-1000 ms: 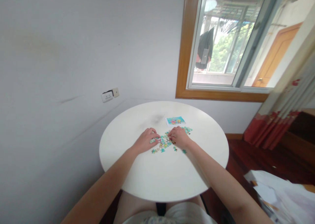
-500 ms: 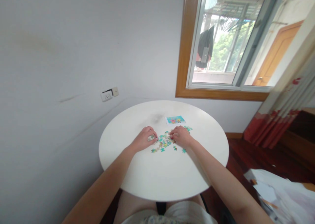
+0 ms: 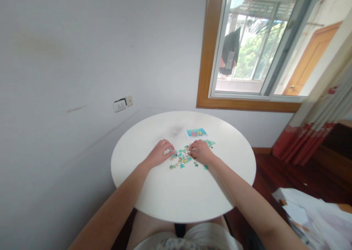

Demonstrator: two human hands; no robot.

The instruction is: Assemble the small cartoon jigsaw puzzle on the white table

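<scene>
Pieces [image 3: 184, 160] more exposed (left hand [image 3: 160, 153] drawn back).

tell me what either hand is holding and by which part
Cannot tell: the left hand and right hand are at the puzzle pieces, which are too small to show any hold.

Left hand [image 3: 159, 153]: bare, slender fingers, rounded knuckles; nails too small to make out
Right hand [image 3: 202, 151]: bare, smooth back, fingertips partly hidden
Left forearm [image 3: 123, 191]: bare, smooth, narrowing toward the wrist
Right forearm [image 3: 236, 187]: bare, the same tapering shape
Shorts [image 3: 213, 235]: pale off-white, loose, wide-legged
Thighs [image 3: 145, 225]: bare below the hems
Top [image 3: 178, 245]: light cloth, small blue-grey print, motif too blurred to tell
</scene>
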